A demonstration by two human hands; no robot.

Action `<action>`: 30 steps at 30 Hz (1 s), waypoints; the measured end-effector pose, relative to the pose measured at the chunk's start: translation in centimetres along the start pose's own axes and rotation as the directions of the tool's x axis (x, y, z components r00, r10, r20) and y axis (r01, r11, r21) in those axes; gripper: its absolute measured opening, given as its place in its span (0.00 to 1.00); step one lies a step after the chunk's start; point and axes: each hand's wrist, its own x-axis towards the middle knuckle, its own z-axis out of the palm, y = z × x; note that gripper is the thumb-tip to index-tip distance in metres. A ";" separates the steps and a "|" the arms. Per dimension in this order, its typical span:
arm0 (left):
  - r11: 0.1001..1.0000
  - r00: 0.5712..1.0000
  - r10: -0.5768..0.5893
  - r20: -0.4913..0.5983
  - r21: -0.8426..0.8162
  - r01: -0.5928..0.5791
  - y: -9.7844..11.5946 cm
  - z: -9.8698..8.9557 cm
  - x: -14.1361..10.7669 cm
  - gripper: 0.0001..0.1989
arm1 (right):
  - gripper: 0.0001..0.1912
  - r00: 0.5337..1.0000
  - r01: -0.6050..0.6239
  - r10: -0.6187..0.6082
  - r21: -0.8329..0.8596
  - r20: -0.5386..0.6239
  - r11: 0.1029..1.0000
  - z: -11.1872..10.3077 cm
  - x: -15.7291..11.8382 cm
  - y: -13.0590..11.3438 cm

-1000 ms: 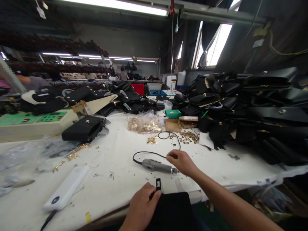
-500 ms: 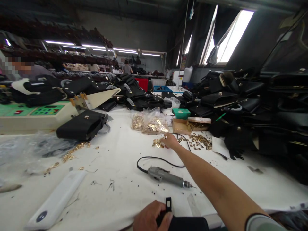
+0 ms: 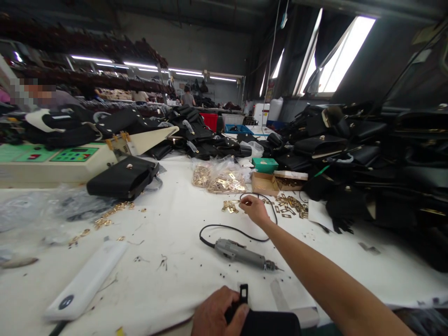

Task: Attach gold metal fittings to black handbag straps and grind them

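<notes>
At the bottom edge my left hand (image 3: 217,311) is closed on a black strap end (image 3: 244,293) with a rectangular slot cut in it. The strap stands up beside a black bag piece (image 3: 271,323), partly out of frame. My right hand (image 3: 255,209) reaches far forward with thumb and fingers pinched, beside a small group of gold metal plates (image 3: 229,206). What sits between its fingertips is too small to make out. A grey electric screwdriver (image 3: 241,254) lies between the hands, bit pointing right, its black cord (image 3: 231,226) looping behind it.
Clear bags of gold fittings (image 3: 227,179) and an open cardboard box (image 3: 265,184) stand behind my right hand. Loose slotted plates (image 3: 292,206) lie to its right. Black bags (image 3: 350,154) are heaped at right. A white bar-shaped device (image 3: 89,280) lies at left.
My right hand has drawn slightly back and right from the gold plates, fingers still pinched. My left hand keeps its hold on the strap. The view has shifted slightly.
</notes>
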 end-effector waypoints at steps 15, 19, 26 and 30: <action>0.995 0.986 0.094 -0.135 -0.010 -0.096 4.1 -1.1 -4.3 0.12 | 0.07 0.743 0.658 -0.650 -0.004 -0.162 0.753 -7.4 -18.1 -4.9; 0.981 0.960 0.191 -0.206 0.068 -0.181 5.2 -1.4 -4.6 0.11 | 0.08 0.722 0.682 -0.667 0.023 -0.181 0.731 -8.1 -20.1 -5.3; 0.966 0.943 0.242 -0.228 0.144 -0.213 6.5 -2.0 -4.1 0.13 | 0.05 0.960 0.277 -0.232 0.424 -0.156 0.862 -8.7 -22.4 -6.5; 0.979 0.959 0.195 -0.206 0.094 -0.179 6.6 -1.8 -3.7 0.14 | 0.12 0.993 -0.048 -0.030 0.617 0.115 0.786 -8.9 -22.4 -6.5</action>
